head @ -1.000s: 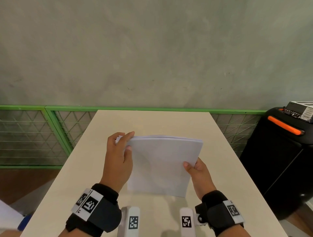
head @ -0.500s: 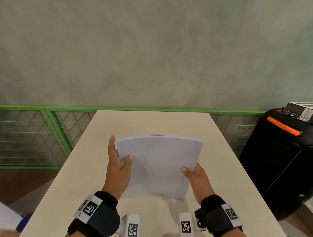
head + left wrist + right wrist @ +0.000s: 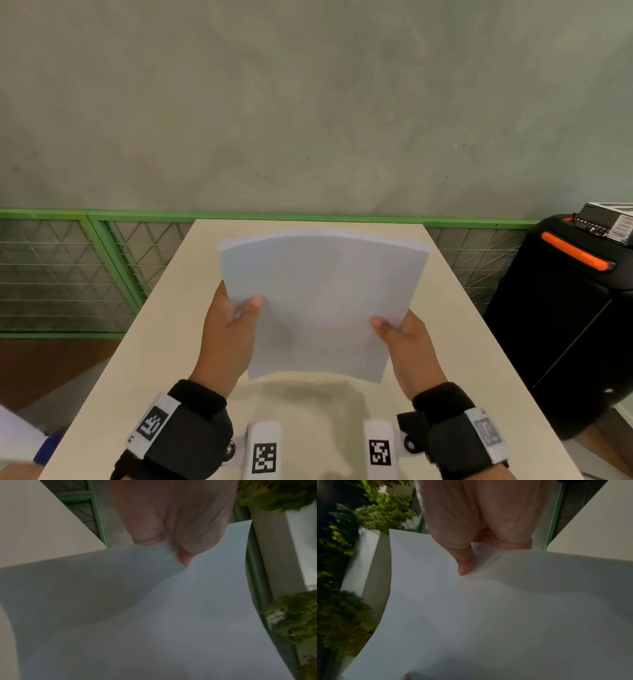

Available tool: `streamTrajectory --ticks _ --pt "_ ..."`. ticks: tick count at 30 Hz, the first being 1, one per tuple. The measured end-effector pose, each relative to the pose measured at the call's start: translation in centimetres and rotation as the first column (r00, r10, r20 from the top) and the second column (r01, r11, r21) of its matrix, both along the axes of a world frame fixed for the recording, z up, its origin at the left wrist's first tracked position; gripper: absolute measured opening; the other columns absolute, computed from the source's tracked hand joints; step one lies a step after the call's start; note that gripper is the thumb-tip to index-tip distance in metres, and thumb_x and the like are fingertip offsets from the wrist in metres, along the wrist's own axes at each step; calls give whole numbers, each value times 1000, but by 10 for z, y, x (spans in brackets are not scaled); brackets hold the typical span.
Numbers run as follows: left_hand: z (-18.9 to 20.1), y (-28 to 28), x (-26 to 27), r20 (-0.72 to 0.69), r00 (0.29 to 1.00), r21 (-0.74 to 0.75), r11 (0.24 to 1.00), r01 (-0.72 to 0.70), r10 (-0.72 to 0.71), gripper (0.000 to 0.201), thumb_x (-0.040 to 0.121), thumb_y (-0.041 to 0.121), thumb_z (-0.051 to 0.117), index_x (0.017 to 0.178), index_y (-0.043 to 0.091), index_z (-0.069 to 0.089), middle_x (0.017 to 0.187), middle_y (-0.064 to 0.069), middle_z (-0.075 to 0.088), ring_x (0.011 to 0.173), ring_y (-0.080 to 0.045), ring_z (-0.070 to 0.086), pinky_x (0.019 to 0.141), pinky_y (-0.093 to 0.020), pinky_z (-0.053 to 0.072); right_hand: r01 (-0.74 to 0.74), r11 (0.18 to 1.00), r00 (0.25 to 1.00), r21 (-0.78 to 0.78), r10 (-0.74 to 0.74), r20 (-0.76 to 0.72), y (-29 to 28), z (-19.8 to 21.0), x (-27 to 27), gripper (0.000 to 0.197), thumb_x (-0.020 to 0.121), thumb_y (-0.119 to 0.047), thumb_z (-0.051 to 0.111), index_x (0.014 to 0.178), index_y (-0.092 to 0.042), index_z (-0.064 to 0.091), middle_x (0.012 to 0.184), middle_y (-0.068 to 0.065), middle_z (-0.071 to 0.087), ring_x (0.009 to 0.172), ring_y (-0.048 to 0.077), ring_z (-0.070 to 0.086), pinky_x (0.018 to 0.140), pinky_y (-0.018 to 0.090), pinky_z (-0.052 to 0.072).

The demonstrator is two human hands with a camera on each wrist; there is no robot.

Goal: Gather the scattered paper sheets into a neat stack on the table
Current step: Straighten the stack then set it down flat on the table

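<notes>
A thick stack of plain white paper sheets [image 3: 322, 301] is held up in the air over the middle of a long, pale beige rectangular table [image 3: 144, 359], lifted clear of the tabletop and casting a soft shadow on the surface below its near edge. The stack bows gently, its far edge arched and showing the layered edges of many sheets, which sit roughly flush but with a slight fan at the far left corner. The left hand [image 3: 227, 337] pinches the stack's left edge, thumb pressed on the top sheet and the fingers tucked underneath; the left wrist view shows that hand [image 3: 173, 520] closed on the paper's edge with the white sheet [image 3: 154, 615] curving away below it. The right hand [image 3: 409, 349] pinches the right edge nearer the lower corner, thumb lying on top; in the right wrist view the thumb of this hand [image 3: 477, 524] presses down on the paper [image 3: 488, 615], and the remaining fingers are hidden beneath. Both wrists wear black bands with white square-patterned marker tags [image 3: 152, 425]. Beyond the table's far end runs a green-framed wire mesh fence [image 3: 68, 270] against a grey-green plaster wall [image 3: 308, 102]. To the right of the table stands a tall black case with an orange handle [image 3: 575, 255], and a small dark box [image 3: 608, 222] rests on top of it
</notes>
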State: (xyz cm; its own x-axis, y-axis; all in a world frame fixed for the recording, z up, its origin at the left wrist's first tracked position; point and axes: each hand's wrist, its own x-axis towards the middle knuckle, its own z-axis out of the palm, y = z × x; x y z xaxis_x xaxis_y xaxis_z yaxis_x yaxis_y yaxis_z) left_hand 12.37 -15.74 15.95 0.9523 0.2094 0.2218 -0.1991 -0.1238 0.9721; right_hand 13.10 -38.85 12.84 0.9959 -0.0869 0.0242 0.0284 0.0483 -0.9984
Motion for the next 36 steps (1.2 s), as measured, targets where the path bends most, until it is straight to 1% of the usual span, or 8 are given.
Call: streamTrajectory --ticks 5,8,10,13,19,25,30,36 --pt "-7 0 3 -17 1000 19 1000 9 -9 44 78 27 55 121 18 52 117 -5 66 110 -22 62 96 -43 48 -10 1000 1000 16 10 -5 -3 -3 0 23 88 2 53 101 -13 63 91 0 70 70 -1 68 61 13 52" --pt "-23 0 -1 -64 998 -1 1000 -28 28 50 70 35 62 116 17 52 112 -4 65 104 -18 63 84 -31 49 -24 1000 999 -13 24 -37 -3 -15 -2 27 87 3 54 98 -21 62 95 0 70 74 -1 68 64 16 52" --pt "-35 2 -1 -107 994 -5 999 -35 34 42 77 24 65 116 17 51 112 -4 65 102 -14 62 78 -24 46 -31 999 998 -32 29 -59 -3 -20 -3 27 87 3 53 100 -20 60 97 1 68 75 -2 67 62 13 52" --pt "-46 3 1 -168 985 7 1000 -28 28 34 87 4 58 117 17 51 109 -1 64 101 -13 61 75 -20 44 -27 997 996 -66 21 -81 0 -24 -3 24 89 1 52 99 -20 59 97 2 67 85 13 65 63 15 52" --pt "-35 0 1 -139 990 13 1000 -2 4 35 90 1 50 123 12 52 113 -6 67 106 -19 62 79 -22 47 68 995 994 -68 -73 -82 9 -11 0 25 89 1 51 96 -21 60 97 8 67 92 28 62 76 33 50" --pt "-4 1 5 -17 999 -28 999 33 -33 38 87 5 54 124 12 52 112 -1 67 99 -3 65 81 -15 50 45 999 999 -18 -44 24 1 20 0 24 89 2 50 105 -12 61 89 -2 68 69 1 65 55 9 48" --pt "-33 2 -2 -122 991 -28 999 43 -46 52 69 36 62 116 18 54 111 -6 67 103 -24 65 80 -34 51 11 999 999 -30 -13 -41 -1 0 -8 24 87 1 54 99 -17 63 95 5 70 81 13 68 62 18 52" --pt "-55 -1 -6 -208 977 -82 996 38 -54 55 62 36 66 113 18 57 111 -7 68 100 -22 65 77 -29 49 -7 999 997 -38 4 -72 -4 -13 -10 25 86 3 53 96 -19 61 93 3 69 70 -3 66 59 13 51"
